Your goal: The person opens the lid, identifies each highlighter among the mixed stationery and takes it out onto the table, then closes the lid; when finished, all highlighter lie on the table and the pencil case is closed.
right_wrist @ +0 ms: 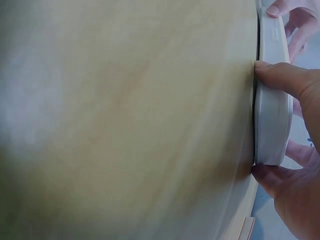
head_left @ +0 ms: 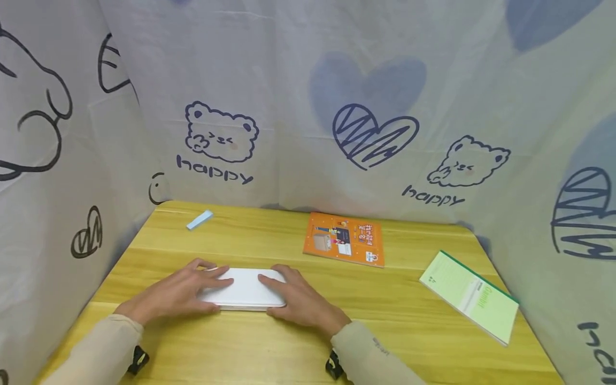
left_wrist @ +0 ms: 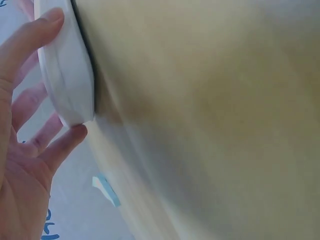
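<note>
The white case (head_left: 244,289) is slim, flat-topped; its corners look rounded.

White box (head_left: 243,291), underside hidden

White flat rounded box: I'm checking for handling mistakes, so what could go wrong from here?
The left hand and right hand grip the white flat rounded box near its ends, so an uneven lift might tilt it. Pushed forward and right, it could bump the orange illustrated booklet. The pale green notepad reaches the right edge of the yellow wooden table, so a nudge might drop it.
</note>
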`<act>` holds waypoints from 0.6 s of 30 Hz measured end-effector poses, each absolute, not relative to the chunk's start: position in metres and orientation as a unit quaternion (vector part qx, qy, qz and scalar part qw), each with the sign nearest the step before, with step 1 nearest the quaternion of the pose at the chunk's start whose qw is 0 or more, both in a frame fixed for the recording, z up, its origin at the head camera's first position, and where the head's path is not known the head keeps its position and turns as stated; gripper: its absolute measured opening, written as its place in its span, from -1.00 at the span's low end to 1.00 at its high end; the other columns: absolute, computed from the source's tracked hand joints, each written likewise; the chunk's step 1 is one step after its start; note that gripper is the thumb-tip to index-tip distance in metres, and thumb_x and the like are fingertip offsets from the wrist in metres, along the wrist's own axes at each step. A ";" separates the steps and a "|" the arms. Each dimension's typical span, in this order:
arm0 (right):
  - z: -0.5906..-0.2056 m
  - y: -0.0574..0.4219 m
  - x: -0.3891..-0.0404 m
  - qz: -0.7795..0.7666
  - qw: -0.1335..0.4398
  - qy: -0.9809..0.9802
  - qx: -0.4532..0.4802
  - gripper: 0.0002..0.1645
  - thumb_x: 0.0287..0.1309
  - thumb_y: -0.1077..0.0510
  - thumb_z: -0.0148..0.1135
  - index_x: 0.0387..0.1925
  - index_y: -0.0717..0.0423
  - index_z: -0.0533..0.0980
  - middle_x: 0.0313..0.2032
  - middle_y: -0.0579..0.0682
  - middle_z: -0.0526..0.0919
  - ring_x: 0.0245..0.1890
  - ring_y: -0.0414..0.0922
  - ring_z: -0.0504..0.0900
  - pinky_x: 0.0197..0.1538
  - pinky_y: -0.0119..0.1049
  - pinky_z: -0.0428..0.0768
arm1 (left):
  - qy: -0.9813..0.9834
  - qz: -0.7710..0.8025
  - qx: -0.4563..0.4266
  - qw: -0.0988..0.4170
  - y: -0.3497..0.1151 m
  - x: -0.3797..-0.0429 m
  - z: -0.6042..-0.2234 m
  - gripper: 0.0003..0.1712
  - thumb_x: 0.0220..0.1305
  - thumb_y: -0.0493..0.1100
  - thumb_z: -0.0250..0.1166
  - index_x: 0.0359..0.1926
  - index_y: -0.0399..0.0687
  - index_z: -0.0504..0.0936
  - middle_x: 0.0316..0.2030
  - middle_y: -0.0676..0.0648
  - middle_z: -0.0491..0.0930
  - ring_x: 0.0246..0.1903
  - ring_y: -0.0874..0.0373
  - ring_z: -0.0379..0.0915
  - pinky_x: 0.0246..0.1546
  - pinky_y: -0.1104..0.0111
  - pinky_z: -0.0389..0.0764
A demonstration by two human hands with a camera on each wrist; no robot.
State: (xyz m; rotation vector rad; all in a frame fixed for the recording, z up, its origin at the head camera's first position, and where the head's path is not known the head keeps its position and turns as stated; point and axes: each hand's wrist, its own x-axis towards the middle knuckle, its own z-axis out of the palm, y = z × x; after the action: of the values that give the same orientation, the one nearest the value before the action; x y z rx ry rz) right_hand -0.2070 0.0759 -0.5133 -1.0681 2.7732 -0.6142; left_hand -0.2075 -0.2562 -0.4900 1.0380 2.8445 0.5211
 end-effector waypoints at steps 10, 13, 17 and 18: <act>-0.512 0.076 -0.203 -0.221 0.052 0.913 -0.339 0.01 0.43 -0.08 0.47 0.74 -0.22 0.18 0.67 0.16 0.20 0.62 0.11 0.29 0.60 0.10 0.40 | 0.918 0.178 0.351 0.046 -0.257 -0.218 -0.477 -0.29 0.35 0.28 0.52 0.41 0.12 0.70 0.43 -0.14 0.62 0.29 -0.16 0.53 0.20 -0.18 0.66; -0.514 0.078 -0.205 -0.239 0.060 0.911 -0.329 0.04 0.39 -0.11 0.51 0.73 -0.27 0.18 0.68 0.10 0.19 0.64 0.09 0.27 0.60 0.12 0.40 | 0.916 0.195 0.346 0.051 -0.258 -0.220 -0.477 -0.28 0.35 0.31 0.51 0.40 0.11 0.70 0.42 -0.13 0.63 0.29 -0.18 0.53 0.23 -0.21 0.63; -0.517 0.085 -0.207 -0.305 0.074 0.898 -0.307 0.07 0.33 -0.18 0.55 0.71 -0.28 0.20 0.71 0.02 0.15 0.66 0.08 0.24 0.60 0.19 0.38 | 0.916 0.227 0.326 0.059 -0.261 -0.219 -0.480 -0.27 0.33 0.31 0.52 0.40 0.12 0.70 0.45 -0.12 0.60 0.36 -0.23 0.52 0.30 -0.29 0.57; -0.517 0.088 -0.207 -0.322 0.076 0.894 -0.302 0.08 0.33 -0.20 0.55 0.71 -0.28 0.20 0.71 0.00 0.15 0.67 0.07 0.24 0.60 0.20 0.37 | 0.916 0.232 0.322 0.059 -0.262 -0.219 -0.481 -0.27 0.33 0.31 0.52 0.40 0.12 0.71 0.45 -0.11 0.60 0.37 -0.24 0.51 0.32 -0.30 0.55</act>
State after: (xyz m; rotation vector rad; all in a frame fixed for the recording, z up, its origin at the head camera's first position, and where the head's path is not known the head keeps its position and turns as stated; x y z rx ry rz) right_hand -0.2071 0.0880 -0.5166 -0.9044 2.6819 -0.9649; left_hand -0.2188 -0.2619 -0.4808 0.9740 2.7748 0.7040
